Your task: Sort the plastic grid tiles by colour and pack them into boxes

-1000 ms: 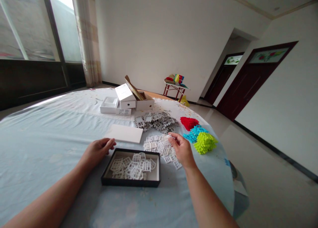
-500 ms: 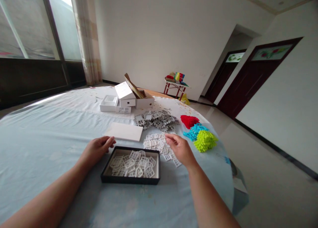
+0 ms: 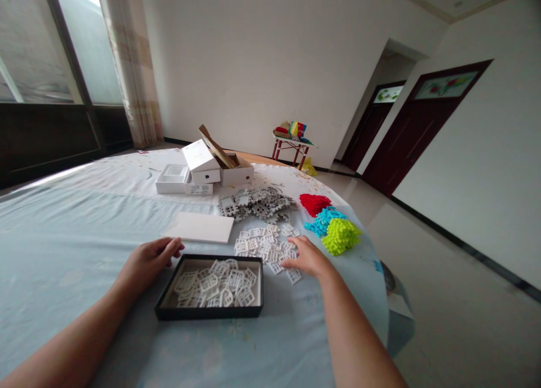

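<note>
A black-rimmed box (image 3: pixel 209 313) holds many small white lattice pieces (image 3: pixel 220 283). Just off its upper left corner is my left hand (image 3: pixel 154 258), fingers curled together; whether anything is between them is too small to make out. My right hand (image 3: pixel 307 256) has thumb and fingers apart, at the right edge of a loose pile of white lattice pieces (image 3: pixel 264 244) on the cloth, with nothing visible held. Behind that pile lie grey jigsaw-edged pieces (image 3: pixel 257 203). A flat white lid or board (image 3: pixel 203 227) rests behind the box.
Red (image 3: pixel 315 204), blue (image 3: pixel 324 221) and lime green (image 3: pixel 341 237) piles sit at the right of the cloth-covered table (image 3: pixel 63 264). White boxes (image 3: pixel 200 157) are stacked at the back. A small stand (image 3: pixel 291 145) with colourful items is by the wall.
My right hand has opened from a pinch and sits slightly lower at the pile. My left hand stays beside the box. The whole view has shifted, moving the scene a little left.
</note>
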Tool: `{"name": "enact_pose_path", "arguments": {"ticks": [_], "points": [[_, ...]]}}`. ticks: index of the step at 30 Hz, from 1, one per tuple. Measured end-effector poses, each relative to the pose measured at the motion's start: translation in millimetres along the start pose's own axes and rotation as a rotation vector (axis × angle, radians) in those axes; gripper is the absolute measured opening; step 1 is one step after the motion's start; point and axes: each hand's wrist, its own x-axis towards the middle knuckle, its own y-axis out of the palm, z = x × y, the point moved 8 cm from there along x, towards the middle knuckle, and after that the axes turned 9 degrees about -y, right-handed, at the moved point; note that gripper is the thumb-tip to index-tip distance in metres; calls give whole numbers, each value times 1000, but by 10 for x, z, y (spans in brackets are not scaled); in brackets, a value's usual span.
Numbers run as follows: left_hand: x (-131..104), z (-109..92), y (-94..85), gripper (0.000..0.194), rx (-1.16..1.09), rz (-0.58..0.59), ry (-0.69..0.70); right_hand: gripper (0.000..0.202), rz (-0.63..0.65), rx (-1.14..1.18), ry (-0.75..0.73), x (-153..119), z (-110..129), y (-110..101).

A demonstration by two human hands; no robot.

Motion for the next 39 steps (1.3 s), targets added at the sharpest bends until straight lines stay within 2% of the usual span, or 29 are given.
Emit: {"name": "enact_pose_path", "arguments": {"ticks": [5,12,20,27,33,39], "points": [[-9,-3,-14,51,5,-7,-4,75,-2,-74,-6,40,27,4],[-11,-6,-26,50,24,-17,-8,58,8,-13,-123,85,194,75],[9,11,-32,49,-1,-35,0,55,11,16,-119,85,203,143],[26,57,-43,46,-52,-43,4,57,-29,-77,-66,79,293,182],[45,100,-41,48,-81,-36,6,32,-37,-9,-64,69,299,196],[72,169,-35,51,-136,-35,-12,20,-37,75,-72,66,328,201]]}}
